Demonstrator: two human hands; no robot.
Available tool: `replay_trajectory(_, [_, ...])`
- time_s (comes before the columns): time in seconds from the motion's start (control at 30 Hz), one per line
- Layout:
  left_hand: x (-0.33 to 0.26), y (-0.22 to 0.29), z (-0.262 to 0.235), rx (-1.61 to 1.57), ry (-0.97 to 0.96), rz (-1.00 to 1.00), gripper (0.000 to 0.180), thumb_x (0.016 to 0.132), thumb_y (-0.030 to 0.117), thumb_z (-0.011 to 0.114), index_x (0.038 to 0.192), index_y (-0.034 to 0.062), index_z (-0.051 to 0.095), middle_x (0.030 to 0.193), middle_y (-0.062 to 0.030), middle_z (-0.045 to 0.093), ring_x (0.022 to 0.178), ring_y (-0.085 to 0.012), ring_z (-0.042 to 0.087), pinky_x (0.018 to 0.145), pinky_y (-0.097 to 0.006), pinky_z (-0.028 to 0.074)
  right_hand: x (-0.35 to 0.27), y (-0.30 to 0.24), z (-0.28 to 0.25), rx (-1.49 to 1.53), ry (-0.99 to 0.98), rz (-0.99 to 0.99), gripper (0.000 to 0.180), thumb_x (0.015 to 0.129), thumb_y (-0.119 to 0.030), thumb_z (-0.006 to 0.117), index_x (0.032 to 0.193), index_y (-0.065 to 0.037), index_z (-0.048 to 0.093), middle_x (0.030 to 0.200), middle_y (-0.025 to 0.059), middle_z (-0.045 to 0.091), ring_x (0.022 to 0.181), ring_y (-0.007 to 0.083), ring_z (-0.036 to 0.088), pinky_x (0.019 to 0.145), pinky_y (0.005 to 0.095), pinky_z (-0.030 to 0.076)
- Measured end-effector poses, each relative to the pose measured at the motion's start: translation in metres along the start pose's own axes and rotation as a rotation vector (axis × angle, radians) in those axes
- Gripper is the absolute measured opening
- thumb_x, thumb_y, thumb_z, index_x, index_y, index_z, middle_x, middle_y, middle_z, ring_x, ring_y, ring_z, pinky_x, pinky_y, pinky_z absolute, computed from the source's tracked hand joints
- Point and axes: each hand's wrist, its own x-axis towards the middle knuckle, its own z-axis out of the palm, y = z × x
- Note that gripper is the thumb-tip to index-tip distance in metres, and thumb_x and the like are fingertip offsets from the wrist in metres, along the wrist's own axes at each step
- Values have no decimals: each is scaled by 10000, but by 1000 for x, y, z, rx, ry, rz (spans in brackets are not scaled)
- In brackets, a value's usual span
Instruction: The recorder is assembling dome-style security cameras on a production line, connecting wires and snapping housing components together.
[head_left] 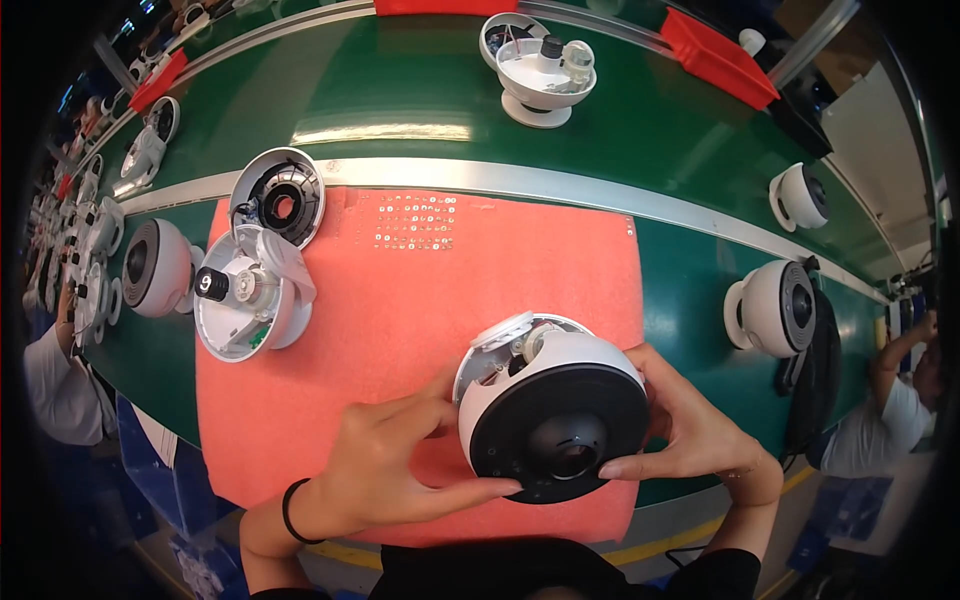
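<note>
- both hands clamp the white dome camera (553, 400) over the red mat (420, 330): left hand (385, 470) and right hand (690, 425) pinch its black front ring (500, 440).
- best to press the ring evenly all round, keeping thumbs off the lens (568, 445).

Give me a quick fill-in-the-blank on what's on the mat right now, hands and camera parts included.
1. Both hands, the left hand and the right hand, grip the white dome camera, whose front face is ____ in colour.
2. The camera sits over a ____ foam mat.
3. The rows of small screws lie near the mat's ____ edge.
4. The black band is on the ____ wrist.

Missing words: black; red; far; left
</note>
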Motion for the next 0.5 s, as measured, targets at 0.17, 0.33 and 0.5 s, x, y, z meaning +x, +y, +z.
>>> replay_trajectory(0.17, [8,-1,2,43,29,-73,407,612,230,793,823,-49,586,737,-144,625,625,-231,639,594,-291,518,3,-12,-5,-74,29,-36,565,715,-117,741,1139,-40,375,903,115,621,781,133,617,627,235,513])
replay_trajectory(0.33, [12,5,-7,136,-26,-78,369,635,281,779,694,-19,571,566,-125,582,492,-247,600,480,-301,482,13,-11,-13,-304,130,-71,226,795,-209,636,815,-2,548,572,56,560,515,92,529,490,219,402])
replay_trajectory(0.5, [25,12,-16,225,-165,-206,417,663,350,739,618,-28,568,527,-138,564,462,-273,576,474,-321,469,29,-13,-15,-878,218,-236,313,874,-236,475,666,-3,508,537,144,490,481,303,481,473,361,366])
